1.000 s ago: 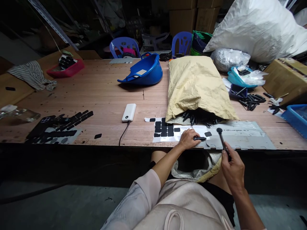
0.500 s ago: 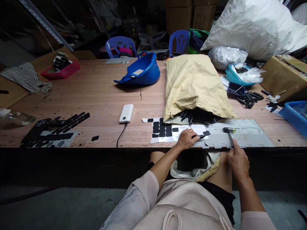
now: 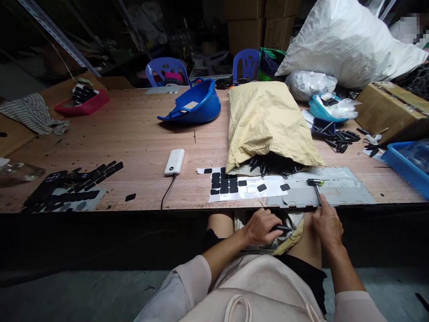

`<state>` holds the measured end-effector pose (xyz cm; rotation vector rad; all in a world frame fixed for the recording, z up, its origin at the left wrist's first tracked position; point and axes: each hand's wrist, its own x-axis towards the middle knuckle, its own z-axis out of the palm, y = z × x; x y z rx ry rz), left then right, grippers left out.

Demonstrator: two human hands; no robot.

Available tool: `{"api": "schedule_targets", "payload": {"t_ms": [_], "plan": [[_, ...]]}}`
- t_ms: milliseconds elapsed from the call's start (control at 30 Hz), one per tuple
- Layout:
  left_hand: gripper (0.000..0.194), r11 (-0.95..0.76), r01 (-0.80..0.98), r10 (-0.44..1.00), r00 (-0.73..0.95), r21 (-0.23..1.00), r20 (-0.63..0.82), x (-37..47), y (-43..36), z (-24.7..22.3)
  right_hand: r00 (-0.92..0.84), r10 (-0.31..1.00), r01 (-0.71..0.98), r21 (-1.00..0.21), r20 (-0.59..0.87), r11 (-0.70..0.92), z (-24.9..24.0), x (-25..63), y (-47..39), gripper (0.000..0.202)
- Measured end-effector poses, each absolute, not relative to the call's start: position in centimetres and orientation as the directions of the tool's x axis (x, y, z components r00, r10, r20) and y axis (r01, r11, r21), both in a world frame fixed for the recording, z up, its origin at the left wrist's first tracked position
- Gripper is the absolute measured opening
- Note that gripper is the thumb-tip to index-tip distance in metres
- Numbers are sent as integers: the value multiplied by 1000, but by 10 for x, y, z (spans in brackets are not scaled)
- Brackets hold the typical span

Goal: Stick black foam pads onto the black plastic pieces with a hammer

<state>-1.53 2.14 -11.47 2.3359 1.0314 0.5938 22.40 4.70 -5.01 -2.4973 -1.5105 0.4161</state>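
My left hand (image 3: 263, 227) is closed on a slim black pen-like piece (image 3: 283, 228), held over the open mouth of a sack (image 3: 291, 245) between my knees. In my right hand (image 3: 328, 225) is a small hammer (image 3: 315, 182); its head rests on or just above a grey board (image 3: 348, 190) at the table's front edge. Left of the board lies a white backing sheet (image 3: 246, 195) carrying several rounded black pads (image 3: 224, 182). Behind it, black pen-like pieces (image 3: 266, 166) spill from a large yellow sack (image 3: 268, 116).
A white power bank (image 3: 174, 162) with a cable lies left of the sheet. Further back sits a blue basin (image 3: 201, 103). Black strips and a phone (image 3: 50, 181) are at far left. On the right stand a carton (image 3: 392, 107) and a blue tray (image 3: 402, 165).
My left hand has moved down from the sheet to over the lap sack, keeping the black piece. A black pad formerly under that hand now shows. My right hand has barely moved with the hammer.
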Motion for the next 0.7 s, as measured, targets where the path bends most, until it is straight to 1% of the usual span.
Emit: {"api": "schedule_targets", "payload": {"t_ms": [67, 133, 200, 267, 300, 333, 400, 433, 500, 533, 567, 633, 700], "plan": [[24, -484, 599, 802, 595, 638, 50, -14, 1, -133, 441, 887, 835, -300, -136, -461, -50, 224, 47, 66], [23, -313, 687, 859, 499, 655, -113, -14, -10, -147, 445, 885, 836, -290, -138, -465, -49, 223, 46, 65], [32, -194, 731, 862, 445, 654, -242, -15, -13, -155, 444, 884, 837, -285, -144, -467, -48, 223, 46, 65], [43, -191, 734, 832, 473, 652, -289, -15, -14, -155, 440, 885, 838, -286, -152, -465, -48, 223, 46, 65], [45, -227, 719, 816, 509, 656, -275, -15, -14, -153, 440, 884, 837, -287, -155, -467, -48, 223, 46, 65], [43, -276, 693, 805, 546, 666, -234, -13, -14, -149, 441, 883, 835, -288, -158, -469, -48, 223, 46, 65], [31, -374, 618, 815, 575, 692, -73, -9, -9, -138, 445, 880, 833, -286, -166, -475, -49, 223, 47, 65], [26, -410, 583, 834, 551, 701, 29, -7, -2, -131, 446, 879, 833, -283, -168, -476, -49, 223, 47, 65], [19, -422, 569, 890, 410, 705, 202, -5, 21, -113, 444, 881, 836, -279, -165, -473, -51, 223, 47, 65], [16, -389, 594, 919, 307, 704, 248, -5, 37, -104, 441, 883, 838, -279, -162, -470, -51, 224, 47, 65], [13, -324, 635, 945, 195, 701, 261, -6, 56, -96, 439, 885, 839, -282, -156, -466, -52, 224, 47, 65], [11, -149, 706, 974, -16, 692, 226, -9, 95, -80, 433, 890, 840, -293, -142, -455, -54, 226, 47, 64], [16, 21, 747, 974, -166, 665, 156, -11, 128, -70, 428, 894, 840, -308, -132, -447, -56, 227, 47, 64]]}}
